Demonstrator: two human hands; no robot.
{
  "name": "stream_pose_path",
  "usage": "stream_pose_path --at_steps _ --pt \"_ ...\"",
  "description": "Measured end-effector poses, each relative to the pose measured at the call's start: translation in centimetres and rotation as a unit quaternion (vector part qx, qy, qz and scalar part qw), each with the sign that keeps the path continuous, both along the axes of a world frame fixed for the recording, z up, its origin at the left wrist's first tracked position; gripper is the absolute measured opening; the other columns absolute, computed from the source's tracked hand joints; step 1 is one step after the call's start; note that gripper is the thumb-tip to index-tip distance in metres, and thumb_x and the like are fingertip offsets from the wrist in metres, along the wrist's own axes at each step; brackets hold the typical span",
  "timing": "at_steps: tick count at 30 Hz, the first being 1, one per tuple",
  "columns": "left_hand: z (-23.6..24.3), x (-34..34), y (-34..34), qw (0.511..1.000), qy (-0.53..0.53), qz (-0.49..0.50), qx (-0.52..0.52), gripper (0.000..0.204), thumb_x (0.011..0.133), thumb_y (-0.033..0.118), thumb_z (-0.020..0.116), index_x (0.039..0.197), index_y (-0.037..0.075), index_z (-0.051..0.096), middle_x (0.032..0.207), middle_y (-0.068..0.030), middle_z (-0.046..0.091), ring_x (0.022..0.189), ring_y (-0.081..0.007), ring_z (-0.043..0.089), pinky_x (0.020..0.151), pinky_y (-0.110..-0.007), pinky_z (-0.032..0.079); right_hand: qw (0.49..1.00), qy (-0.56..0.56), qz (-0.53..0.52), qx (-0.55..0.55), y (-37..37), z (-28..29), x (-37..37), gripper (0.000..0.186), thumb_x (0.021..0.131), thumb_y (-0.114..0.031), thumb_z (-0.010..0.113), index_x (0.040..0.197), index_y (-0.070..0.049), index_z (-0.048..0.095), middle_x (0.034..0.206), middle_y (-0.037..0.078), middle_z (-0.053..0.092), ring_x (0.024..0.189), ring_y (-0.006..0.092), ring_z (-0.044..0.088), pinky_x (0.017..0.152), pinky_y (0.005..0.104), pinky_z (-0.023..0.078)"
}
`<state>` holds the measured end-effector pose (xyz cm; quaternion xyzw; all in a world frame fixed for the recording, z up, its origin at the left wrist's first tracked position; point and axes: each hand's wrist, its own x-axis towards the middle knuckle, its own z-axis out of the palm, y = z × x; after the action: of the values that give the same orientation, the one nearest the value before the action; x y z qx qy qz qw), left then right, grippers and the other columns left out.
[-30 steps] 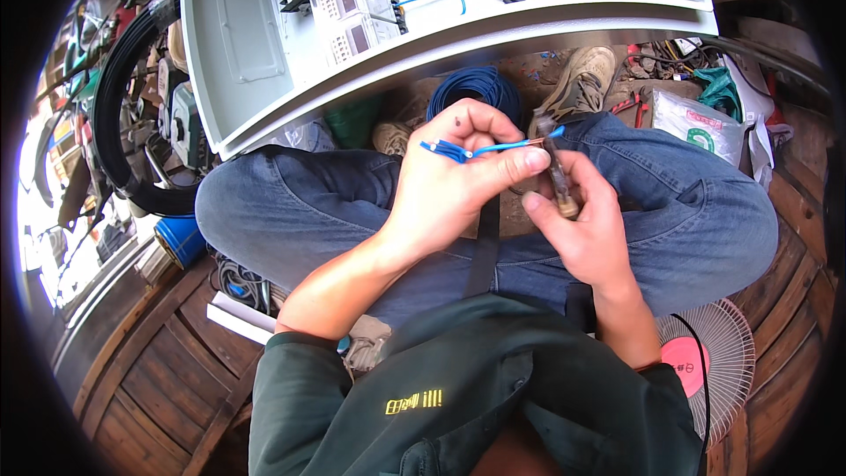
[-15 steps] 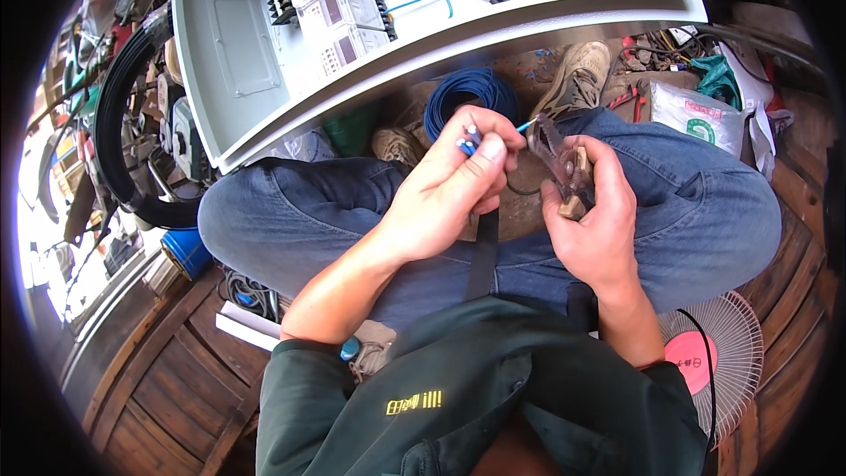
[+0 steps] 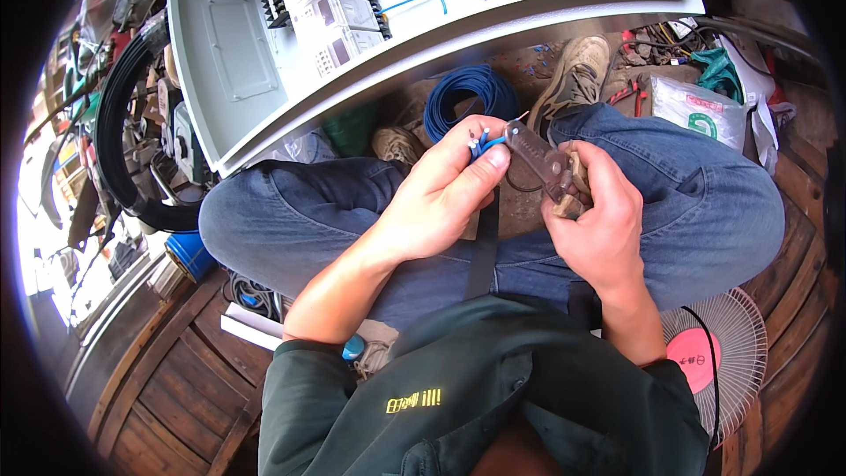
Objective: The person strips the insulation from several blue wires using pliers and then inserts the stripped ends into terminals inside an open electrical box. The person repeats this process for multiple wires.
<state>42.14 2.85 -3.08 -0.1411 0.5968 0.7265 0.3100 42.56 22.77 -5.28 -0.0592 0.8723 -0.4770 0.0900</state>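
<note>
Thumb and fingers of my left hand pinch several blue wires, whose ends stick out above the thumb. My right hand is wrapped around the worn tan handles of a pair of wire strippers. The dark, flat jaws point up and left, and their tip meets one blue wire beside my left fingertips. A thin copper-coloured end shows just past the jaws. Both hands are over my lap, in front of a coil of blue wire on the ground.
Ahead stands an open light-grey metal enclosure with electrical modules and blue wiring. A black cable coil hangs at left. To the right lie red-handled pliers and a white plastic bag. A fan is at lower right.
The wire strippers have moved left, closer to my left fingers, and their jaws look closed now. A bare copper-coloured end now shows beyond the jaws.
</note>
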Motion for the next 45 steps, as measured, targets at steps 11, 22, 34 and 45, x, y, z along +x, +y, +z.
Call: stream_pose_path --at_steps 11,22,34,45 --pt "-0.4 0.7 0.1 0.991 -0.011 0.127 0.046 0.021 0.097 0.020 0.067 0.109 0.003 0.070 0.082 0.0033 0.062 0.068 -0.0022 0.051 0.059 -0.020 0.043 0.999 0.047 0.013 0.021 0.0 -0.2 -0.4 0.050 0.066 0.005 0.070 0.114 0.003 0.057 0.100 0.017 0.064 0.090 0.0326 0.065 0.080 0.0371 0.053" --pt "-0.7 1.0 0.2 0.989 -0.017 0.134 0.059 0.019 0.095 0.016 0.069 0.107 0.002 0.072 0.081 0.0018 0.064 0.065 -0.0025 0.052 0.057 -0.019 0.042 0.998 0.054 0.022 0.014 0.0 0.0 -0.5 0.051 0.062 0.007 0.068 0.111 0.004 0.057 0.094 0.018 0.061 0.087 0.0359 0.062 0.079 0.0392 0.051" --pt "-0.8 1.2 0.5 0.990 0.004 0.138 0.041 0.015 0.094 0.014 0.069 0.102 0.001 0.070 0.087 -0.0001 0.065 0.070 -0.0031 0.053 0.061 -0.020 0.043 1.000 0.012 0.023 -0.008 0.1 0.0 -0.2 0.046 0.064 0.006 0.070 0.109 0.003 0.060 0.092 0.015 0.065 0.079 0.0279 0.067 0.070 0.0344 0.054" --pt "-0.8 1.3 0.7 0.985 0.035 0.155 0.062 0.015 0.095 0.015 0.069 0.101 0.003 0.062 0.086 0.0006 0.063 0.070 -0.0036 0.052 0.061 -0.021 0.043 0.998 -0.021 0.023 -0.046 0.0 0.1 -0.4 0.043 0.066 0.005 0.068 0.108 0.003 0.059 0.087 0.013 0.065 0.073 0.0236 0.066 0.069 0.0324 0.053"
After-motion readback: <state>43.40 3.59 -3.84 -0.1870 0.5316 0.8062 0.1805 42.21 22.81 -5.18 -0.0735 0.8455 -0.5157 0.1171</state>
